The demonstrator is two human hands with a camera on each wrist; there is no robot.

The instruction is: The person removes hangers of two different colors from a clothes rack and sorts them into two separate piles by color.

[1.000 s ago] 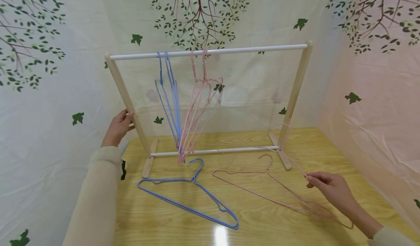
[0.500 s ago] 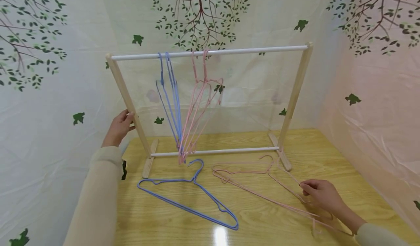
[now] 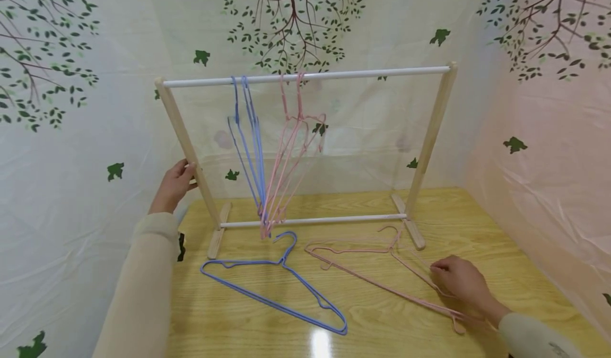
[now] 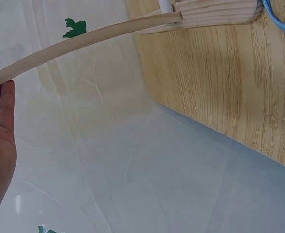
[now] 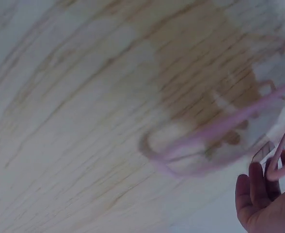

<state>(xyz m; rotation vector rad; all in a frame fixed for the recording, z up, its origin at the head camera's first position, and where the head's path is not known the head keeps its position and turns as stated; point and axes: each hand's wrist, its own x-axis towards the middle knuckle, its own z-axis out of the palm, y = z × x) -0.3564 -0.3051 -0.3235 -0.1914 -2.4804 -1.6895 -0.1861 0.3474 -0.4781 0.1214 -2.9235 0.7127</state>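
In the head view my left hand grips the left wooden post of a small clothes rack, thumb in front. My right hand pinches the right part of a pink clothes hanger, which is blurred in the right wrist view. This hanger lies over, or just above, another pink hanger on the table; I cannot tell whether they touch. A blue hanger with doubled-looking lines lies flat to the left. Blue hangers and pink hangers hang from the rack's white top rail.
The rack's right post and wooden feet stand on the wood-grain table. A lower white rail joins the posts. Leaf-patterned sheeting encloses the back and sides.
My right hand has moved left and slightly down. Its pink hanger has dropped from a raised position to overlap the other pink one. The left hand stays on the post.
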